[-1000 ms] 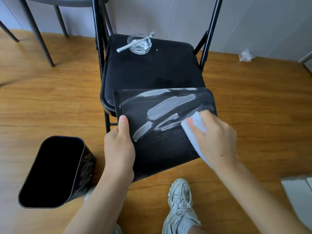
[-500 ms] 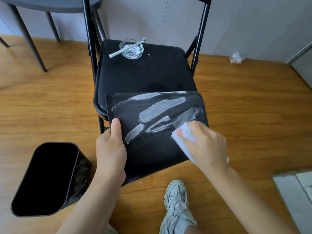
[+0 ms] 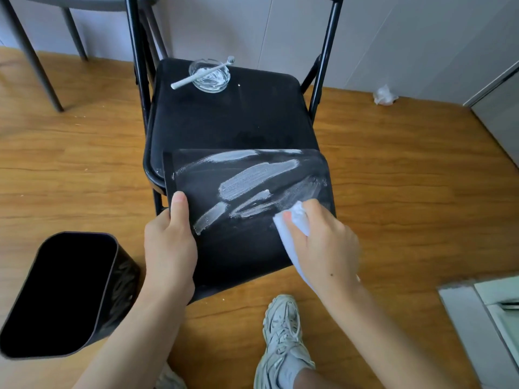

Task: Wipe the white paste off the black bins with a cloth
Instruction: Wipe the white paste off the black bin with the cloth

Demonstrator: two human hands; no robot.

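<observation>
A black bin (image 3: 241, 242) lies on its side, leaning against the front of a black folding chair (image 3: 233, 119), its broad side facing up. Streaks of white paste (image 3: 252, 181) run across that side, with a thinner smear near its right edge. My left hand (image 3: 168, 245) grips the bin's left edge, thumb on top. My right hand (image 3: 323, 245) holds a pale blue-white cloth (image 3: 295, 228) and presses it on the bin's right part, just below the smear. A second black bin (image 3: 64, 293) stands on the floor at the lower left, its opening facing me.
On the chair seat sits a glass dish (image 3: 210, 75) of white paste with a white toothbrush (image 3: 196, 75) across it. A crumpled tissue (image 3: 384, 95) lies by the wall. My shoe (image 3: 283, 332) is under the bin. Grey table legs (image 3: 33, 60) stand at the far left.
My right hand has drawn the cloth down and toward me along the bin's right part, leaving a faint smear there. The left hand keeps its grip.
</observation>
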